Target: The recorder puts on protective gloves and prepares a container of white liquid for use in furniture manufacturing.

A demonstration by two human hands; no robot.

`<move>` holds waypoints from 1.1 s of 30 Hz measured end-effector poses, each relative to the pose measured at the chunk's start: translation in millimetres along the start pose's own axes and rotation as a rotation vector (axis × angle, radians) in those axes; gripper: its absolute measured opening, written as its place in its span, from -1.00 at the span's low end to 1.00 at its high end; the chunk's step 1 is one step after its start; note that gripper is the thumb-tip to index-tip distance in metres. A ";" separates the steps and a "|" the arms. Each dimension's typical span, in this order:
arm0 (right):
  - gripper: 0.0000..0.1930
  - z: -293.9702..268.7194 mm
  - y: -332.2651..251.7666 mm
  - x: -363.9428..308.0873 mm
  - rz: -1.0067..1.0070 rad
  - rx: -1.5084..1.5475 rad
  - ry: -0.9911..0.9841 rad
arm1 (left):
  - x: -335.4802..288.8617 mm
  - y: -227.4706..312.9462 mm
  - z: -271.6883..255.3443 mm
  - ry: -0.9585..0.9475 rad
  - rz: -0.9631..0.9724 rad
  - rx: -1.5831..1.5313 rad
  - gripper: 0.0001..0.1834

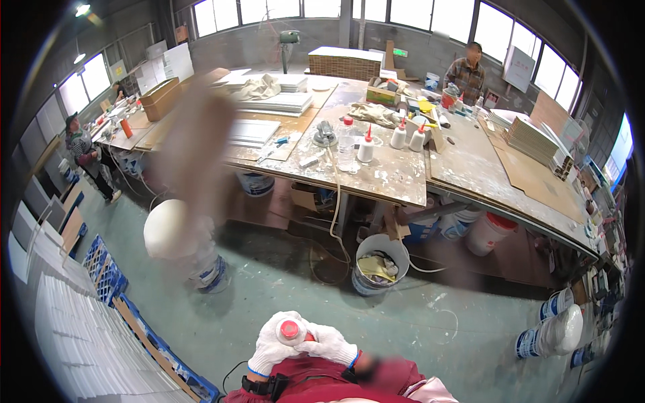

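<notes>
Green floor (pixel 403 322), bottle (pixel 289 329) in left hand (pixel 266 349).

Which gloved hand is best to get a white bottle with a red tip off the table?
Probably the right hand: it is nearer the side where the white bottles stand on the table. The left hand seems wrapped around the red-capped bottle, so it could hold that alone.

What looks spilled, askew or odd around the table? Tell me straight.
White splatter blotches the table near the bottles, like dried spills. A cord or hose droops off the edge toward the floor, looking untidy. A big brown blur at left hides part of the view; I can't tell what it is.
</notes>
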State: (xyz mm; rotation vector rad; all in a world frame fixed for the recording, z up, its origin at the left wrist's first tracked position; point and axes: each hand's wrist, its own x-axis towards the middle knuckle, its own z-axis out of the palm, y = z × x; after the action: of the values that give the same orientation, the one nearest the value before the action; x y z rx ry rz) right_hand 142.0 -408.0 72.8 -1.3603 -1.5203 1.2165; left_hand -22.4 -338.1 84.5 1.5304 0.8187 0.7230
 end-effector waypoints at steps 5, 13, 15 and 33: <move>-0.30 0.3 5.7 3.6 0.042 -0.020 -0.037 | -0.1 6.2 -3.7 -0.004 -0.021 0.028 -0.31; -0.59 -63.6 -4.3 56.0 -0.011 0.030 0.072 | 3.2 12.6 -16.2 0.106 -0.002 0.108 -0.34; -0.48 -91.0 -23.1 90.3 0.113 -0.037 0.216 | -0.6 10.7 -23.7 0.150 -0.008 0.137 -0.34; -0.55 -30.5 13.1 73.5 0.299 0.020 -0.401 | -0.5 3.1 -35.7 0.117 0.017 0.151 -0.37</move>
State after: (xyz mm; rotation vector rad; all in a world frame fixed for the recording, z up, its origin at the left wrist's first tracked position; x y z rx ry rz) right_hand 163.1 -330.6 64.0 -1.4257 -1.5997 1.7711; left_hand -51.8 -318.7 91.5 1.6429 0.9669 0.7842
